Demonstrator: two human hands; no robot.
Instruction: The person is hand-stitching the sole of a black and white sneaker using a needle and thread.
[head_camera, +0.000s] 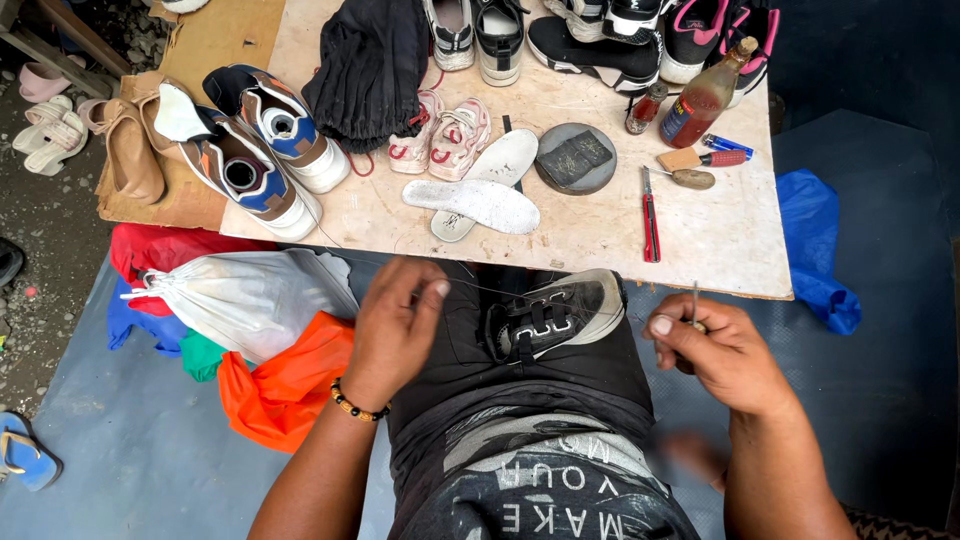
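A black sneaker with a grey-white sole (555, 312) lies on my lap, toe to the right. My left hand (395, 330) is just left of it, fingers pinched on a thin thread (480, 288) that runs across toward the shoe. My right hand (715, 352) is right of the shoe, closed on a sewing awl (695, 303) whose metal tip points up. A bead bracelet circles my left wrist.
A pale wooden board (700, 230) in front holds several shoes, two white insoles (480, 195), a round dark block (574, 158), a red-handled tool (650, 222), a bottle of red liquid (705, 98) and small tools. White, orange and red bags (250, 300) lie at left, blue cloth (815, 250) at right.
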